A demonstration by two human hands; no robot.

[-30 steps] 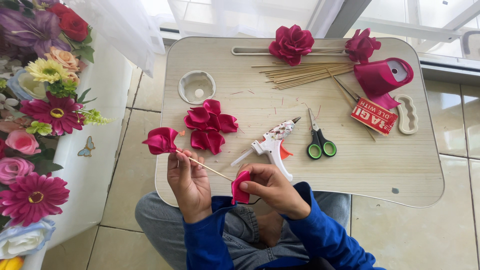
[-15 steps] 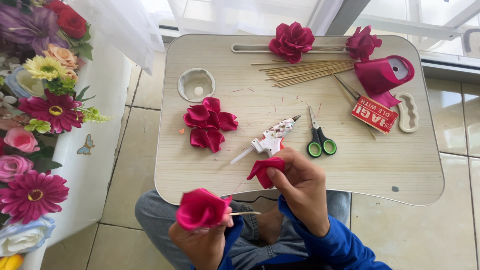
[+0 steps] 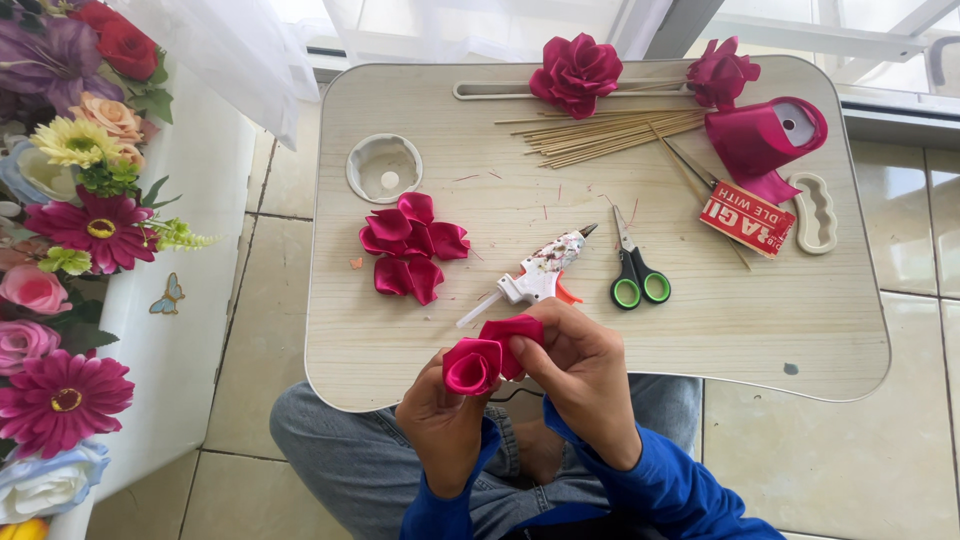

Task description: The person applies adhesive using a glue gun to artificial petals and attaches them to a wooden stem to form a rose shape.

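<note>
Glue gun [image 3: 541, 278] beside green-handled scissors [image 3: 634, 272], loose petals [image 3: 408, 246], bamboo sticks [image 3: 610, 131], two finished roses [image 3: 575, 72], ribbon roll [image 3: 765, 136]

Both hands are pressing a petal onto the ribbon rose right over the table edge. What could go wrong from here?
The loose petal under the right hand could slip off the rosebud that the left hand holds. The glue gun lies just beyond the knuckles, so its tip might be bumped, perhaps burning a finger.

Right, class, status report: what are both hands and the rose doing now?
Left hand grips the pink ribbon rosebud. Right hand presses a folded pink ribbon petal against it. Nothing in between.
</note>
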